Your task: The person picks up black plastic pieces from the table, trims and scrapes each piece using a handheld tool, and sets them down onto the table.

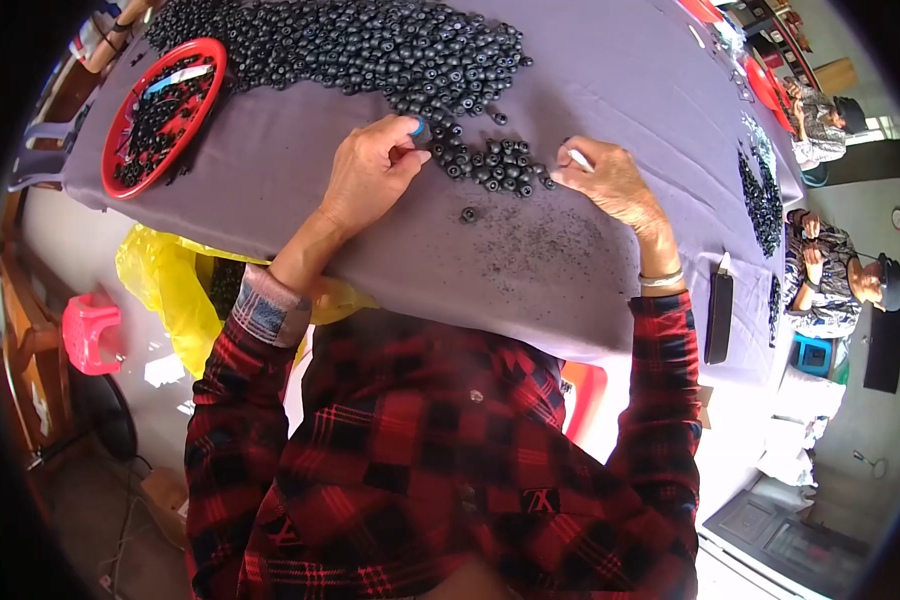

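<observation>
My left hand (365,178) is curled just over the cloth, at the near edge of a pile of small black round pieces with holes (370,50). A bright blue bit shows at its index fingertip; I cannot make out what sits between thumb and finger. To the right, my right hand (615,185) is closed, fingertips beside a smaller cluster of the black pieces (505,165). A short white thing (580,160) shows at its fingers, a wrapping or a tool; I cannot tell which. One loose black piece (469,214) lies nearer me, beside scattered black crumbs (540,250).
A red bowl (215,65) with black scraps and a blue-white tool stands left on the purple cloth (270,140). A yellow bag (165,290) hangs below the edge. A slim black case (719,315) lies right. Two other people (825,270) sit beyond, near more black pieces.
</observation>
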Motion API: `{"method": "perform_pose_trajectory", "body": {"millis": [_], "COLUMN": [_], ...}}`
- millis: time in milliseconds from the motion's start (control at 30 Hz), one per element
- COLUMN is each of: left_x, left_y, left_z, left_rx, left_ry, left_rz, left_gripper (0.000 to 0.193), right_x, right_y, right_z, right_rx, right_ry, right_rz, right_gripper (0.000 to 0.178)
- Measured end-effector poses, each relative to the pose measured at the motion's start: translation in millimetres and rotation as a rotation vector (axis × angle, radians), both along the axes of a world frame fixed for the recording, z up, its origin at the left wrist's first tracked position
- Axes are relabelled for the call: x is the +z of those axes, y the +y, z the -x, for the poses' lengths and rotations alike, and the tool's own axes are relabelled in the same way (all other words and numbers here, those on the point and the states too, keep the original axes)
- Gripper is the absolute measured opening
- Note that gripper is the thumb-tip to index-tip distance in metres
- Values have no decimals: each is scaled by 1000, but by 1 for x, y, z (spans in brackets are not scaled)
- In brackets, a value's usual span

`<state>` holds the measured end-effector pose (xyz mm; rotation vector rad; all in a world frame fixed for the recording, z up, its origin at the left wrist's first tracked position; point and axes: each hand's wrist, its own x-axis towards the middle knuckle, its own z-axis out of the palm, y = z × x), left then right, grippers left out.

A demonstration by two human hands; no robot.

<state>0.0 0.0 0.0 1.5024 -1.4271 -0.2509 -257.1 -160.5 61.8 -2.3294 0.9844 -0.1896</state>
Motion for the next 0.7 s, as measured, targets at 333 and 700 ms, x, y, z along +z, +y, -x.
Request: {"method": "perform_pose_trajectory", "body": {"millis": [333, 700], "left_x": [-3, 3], "left_y": [-3, -8], "left_z": [2, 9], "left_rx": [10, 44], "left_ry": [0, 276], "left_rz": [14, 108], "left_gripper": [28, 17], "right_x": [-2, -18], "right_y": [31, 44], "right_z": [0, 0], "right_rx": [-118, 14], "right_ry": [-70, -184], "right_rz": [78, 277], "right_gripper": [22, 19]}}
